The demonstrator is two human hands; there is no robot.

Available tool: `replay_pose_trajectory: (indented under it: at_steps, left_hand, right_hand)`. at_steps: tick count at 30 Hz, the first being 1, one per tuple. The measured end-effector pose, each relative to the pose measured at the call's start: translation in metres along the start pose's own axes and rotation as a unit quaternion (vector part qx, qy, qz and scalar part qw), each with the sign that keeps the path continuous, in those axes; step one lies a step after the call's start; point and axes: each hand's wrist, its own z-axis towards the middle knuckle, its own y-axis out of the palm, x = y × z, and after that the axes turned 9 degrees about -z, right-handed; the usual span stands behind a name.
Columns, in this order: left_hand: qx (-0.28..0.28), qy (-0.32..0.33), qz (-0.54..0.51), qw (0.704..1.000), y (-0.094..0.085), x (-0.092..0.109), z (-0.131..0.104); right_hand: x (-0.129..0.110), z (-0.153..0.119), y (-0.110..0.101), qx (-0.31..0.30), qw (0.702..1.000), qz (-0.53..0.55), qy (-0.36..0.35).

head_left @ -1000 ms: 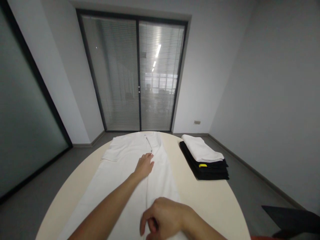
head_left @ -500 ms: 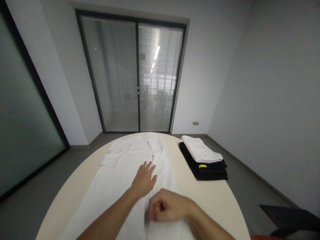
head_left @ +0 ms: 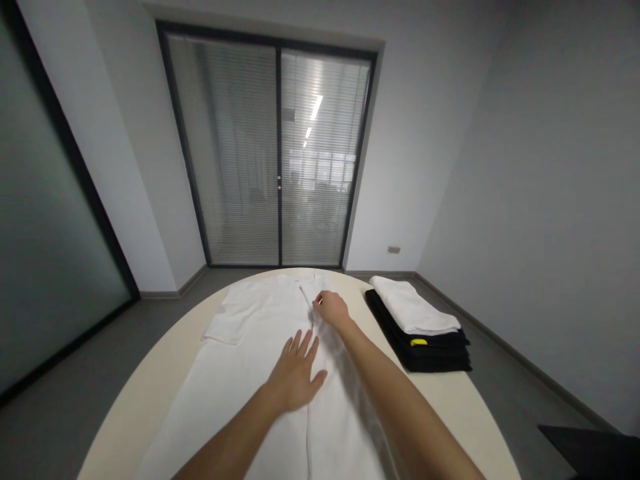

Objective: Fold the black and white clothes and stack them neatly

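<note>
A long white short-sleeved garment (head_left: 240,373) lies spread over the round table, its sleeve and neck end toward the far edge. Down its length runs a seam, with a thin dark line like a zip near the neck. My left hand (head_left: 295,377) rests flat on the cloth beside that seam, fingers spread and holding nothing. Farther up, my right hand (head_left: 332,308) is closed in a pinch on the garment at the dark line; its fingertips hide the exact spot. My right forearm crosses above the garment's right side.
On the table's right side stands a stack of folded black clothes (head_left: 435,360) with a folded white cloth (head_left: 413,307) on top and a small yellow patch (head_left: 419,342). The pale round table (head_left: 145,387) has a curved edge. A dark object (head_left: 595,450) stands at the lower right.
My right hand has moved from the near part of the garment up to the dark line near the neck. My left hand stays flat on the cloth at almost the same place.
</note>
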Motion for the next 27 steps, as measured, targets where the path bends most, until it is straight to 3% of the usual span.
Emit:
replay_pose_trajectory:
  at_steps: [7,13,20,27]
  left_hand:
    - [-0.018,0.013,-0.015,1.000,-0.006,-0.003,0.000]
    - [-0.020,0.006,-0.021,1.000,-0.006,-0.004,0.002]
    - [-0.021,0.002,-0.029,0.999,-0.007,-0.003,0.001]
    - [-0.009,0.002,-0.039,0.999,-0.005,-0.004,0.003]
  right_hand:
    - [0.002,0.036,0.026,-0.027,0.999,-0.034,0.019]
    - [-0.002,0.042,0.039,-0.027,0.998,-0.055,-0.016]
    - [-0.006,0.055,0.047,-0.009,1.000,-0.018,0.002]
    - [-0.002,0.054,0.063,-0.017,0.994,0.022,-0.103]
